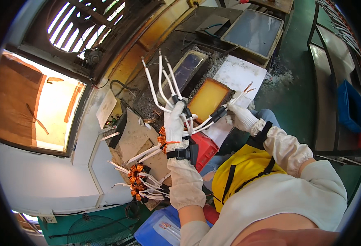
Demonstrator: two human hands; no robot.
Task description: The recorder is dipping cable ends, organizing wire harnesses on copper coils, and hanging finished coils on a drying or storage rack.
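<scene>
- Bench (pixel 137 139) stretches left of and beyond the hands.
- Left hand (pixel 174 123) grasps long white wires (pixel 151 87), their ends pointing away.
- Right hand (pixel 242 117) pinches copper-tipped wires (pixel 239 96).
- Orange coil (pixel 162 139) is just beside the left wrist.
- Yellow tray (pixel 208 98) sits beyond, between both hands.

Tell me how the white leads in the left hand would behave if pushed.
The white leads look fairly stiff: they reach well past the left hand with only gentle bends. Pushed, they would probably flex from the grip, where they are bunched. Their thinner tips might bend most easily.
</scene>
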